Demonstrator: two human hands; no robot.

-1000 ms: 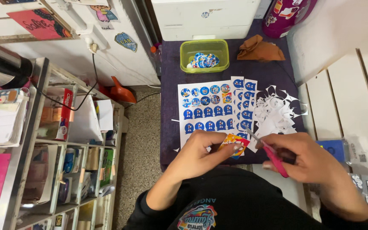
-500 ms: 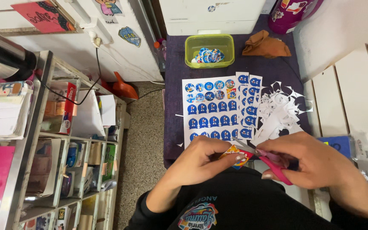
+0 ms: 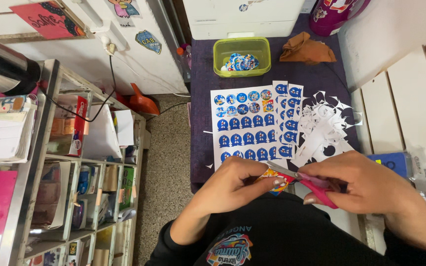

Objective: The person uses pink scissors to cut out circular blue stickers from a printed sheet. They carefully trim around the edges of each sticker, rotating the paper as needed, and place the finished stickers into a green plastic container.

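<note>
— Pink-handled scissors (image 3: 316, 189) sit in my right hand (image 3: 371, 189), fingers curled tight through and around the handle, blades pointing left into a small colourful printed paper cut-out (image 3: 272, 178).

— And the left?

— My left hand (image 3: 235, 184) pinches that cut-out, fingers clamped on its edge, holding it up close to my chest, just off the near edge of the table, so the blades can work round its outline.

— What lies around?

— On the purple-covered table (image 3: 200, 74), just beyond my hands, lie white sheets of round blue printed stickers (image 3: 245, 125), overlapping. Right of them is a heap of white paper offcuts (image 3: 324, 125). Farther back stands a lime-green plastic tub (image 3: 241, 55) with finished rounds inside, and a crumpled brown cloth (image 3: 305, 50) beside it.

— Anything in the way?

— Nothing between the hands. A metal shelf rack (image 3: 50, 162) crowds my left side, well apart from the cutting.
</note>
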